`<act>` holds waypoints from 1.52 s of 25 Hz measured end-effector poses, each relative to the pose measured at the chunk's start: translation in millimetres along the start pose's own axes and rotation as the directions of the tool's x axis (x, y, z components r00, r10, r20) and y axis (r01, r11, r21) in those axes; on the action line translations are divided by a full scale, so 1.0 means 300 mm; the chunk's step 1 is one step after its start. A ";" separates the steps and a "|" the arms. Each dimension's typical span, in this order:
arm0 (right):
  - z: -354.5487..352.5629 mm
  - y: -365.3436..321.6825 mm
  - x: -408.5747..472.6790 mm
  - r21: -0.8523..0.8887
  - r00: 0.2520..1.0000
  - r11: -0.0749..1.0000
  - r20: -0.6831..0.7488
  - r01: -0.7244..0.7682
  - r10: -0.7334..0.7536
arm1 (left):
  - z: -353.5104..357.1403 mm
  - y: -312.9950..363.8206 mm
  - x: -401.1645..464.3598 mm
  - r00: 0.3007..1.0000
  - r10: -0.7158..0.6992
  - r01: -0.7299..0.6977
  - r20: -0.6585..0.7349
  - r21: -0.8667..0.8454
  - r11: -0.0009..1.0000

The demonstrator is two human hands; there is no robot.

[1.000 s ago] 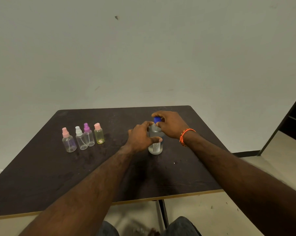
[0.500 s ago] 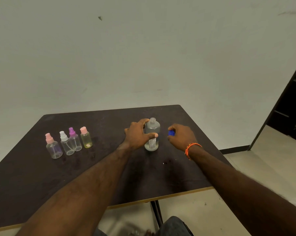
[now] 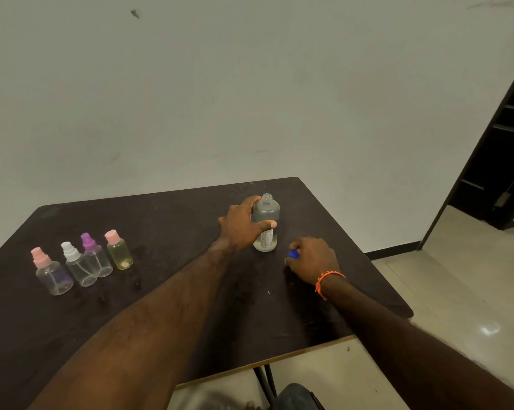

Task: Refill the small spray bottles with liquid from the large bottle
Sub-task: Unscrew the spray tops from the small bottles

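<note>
Lowered to the table (image 3: 167,291), right hand (image 3: 314,257) pinches blue cap (image 3: 293,254); left hand (image 3: 244,226) grips large bottle (image 3: 267,220).

Dark brown desk (image 3: 161,291) with a pale edge strip along its near side, standing on thin dark legs (image 3: 264,380). Behind it, a plain off-white wall (image 3: 249,84) bearing a small dark mark (image 3: 135,13) near the top left and faint scuffs. Glossy beige tiled floor (image 3: 456,291) to the right, edged by a black skirting strip (image 3: 391,250). At far right, a dark doorway (image 3: 504,161) with shelf-like ledges inside. An orange wristband (image 3: 326,279) is visible.
</note>
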State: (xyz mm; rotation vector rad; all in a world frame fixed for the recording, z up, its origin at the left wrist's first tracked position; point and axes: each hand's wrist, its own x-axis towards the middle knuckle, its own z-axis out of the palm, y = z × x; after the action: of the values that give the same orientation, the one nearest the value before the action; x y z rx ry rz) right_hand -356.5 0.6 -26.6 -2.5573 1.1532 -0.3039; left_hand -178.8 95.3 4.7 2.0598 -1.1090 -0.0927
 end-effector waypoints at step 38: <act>0.254 -0.974 -0.014 0.174 0.834 0.842 0.140 0.510 -0.534 | -0.849 -0.595 -0.340 0.966 -0.257 0.204 -0.041 0.733 0.649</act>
State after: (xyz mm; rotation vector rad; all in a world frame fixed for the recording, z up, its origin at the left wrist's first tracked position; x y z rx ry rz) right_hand -134.0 201.3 11.0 -2.6702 0.3308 -0.2468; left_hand -19.0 379.3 34.4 2.9484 -1.0004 0.2012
